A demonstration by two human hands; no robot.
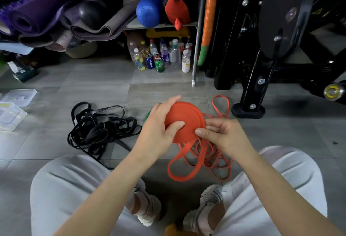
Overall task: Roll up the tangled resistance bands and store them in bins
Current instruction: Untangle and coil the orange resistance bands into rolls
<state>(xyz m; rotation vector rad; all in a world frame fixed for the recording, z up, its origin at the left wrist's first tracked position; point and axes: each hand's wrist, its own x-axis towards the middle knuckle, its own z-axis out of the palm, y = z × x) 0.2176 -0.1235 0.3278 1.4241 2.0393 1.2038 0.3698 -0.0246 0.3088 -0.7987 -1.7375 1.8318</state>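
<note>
The left hand (pixel 159 129) clamped the red band coil (pixel 185 116), likely soft and springy, across its faces; the right hand (pixel 222 132) pinched its limp tail (pixel 177 178) at the rim.

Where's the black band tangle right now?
Head view, left of centre: the black bands lie on the floor beside the left hand, which holds the orange roll; clear bins sit further left.
</note>
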